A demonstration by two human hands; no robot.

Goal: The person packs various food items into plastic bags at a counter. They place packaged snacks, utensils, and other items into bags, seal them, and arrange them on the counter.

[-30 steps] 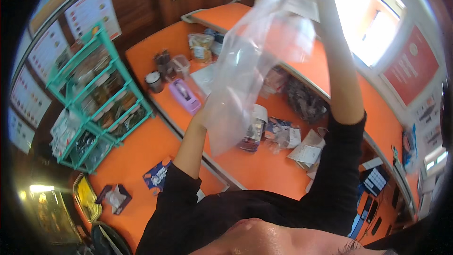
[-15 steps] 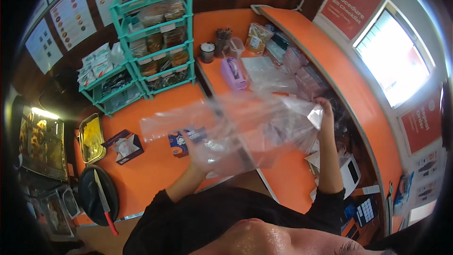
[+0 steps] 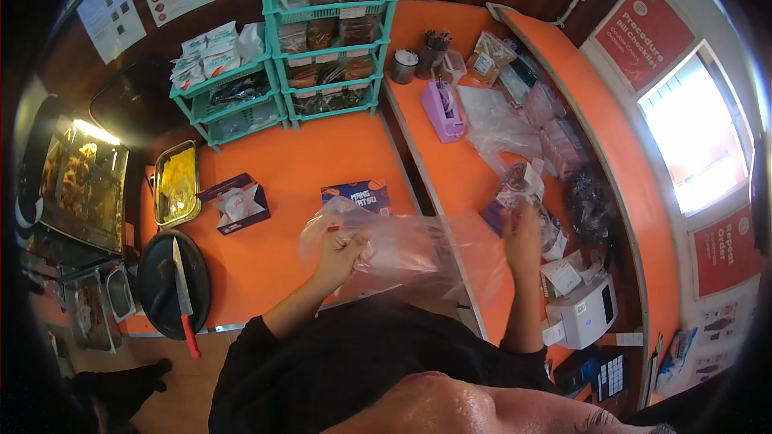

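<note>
A clear plastic bag stretches across the front of the orange counter, between my two hands. My left hand is closed on its left part, with the film bunched at the fingers. Near the bag's right end is my right hand, raised and smeared by motion; whether its fingers grip the film is unclear. Just beyond the bag lies a dark blue printed box, partly covered by the film. Past my right hand are a packet with a reddish-brown filling and other wrapped items.
Leftward are an open paper box, a tray of yellow food and a knife on a round black board. Teal racks stand behind. Rightward are a purple tape dispenser, black plastic bag and white printer.
The bag, held stretched higher over the counter before, is now lower and nearer me. My right hand has come down and inward. The view has shifted, bringing the packet into sight.
</note>
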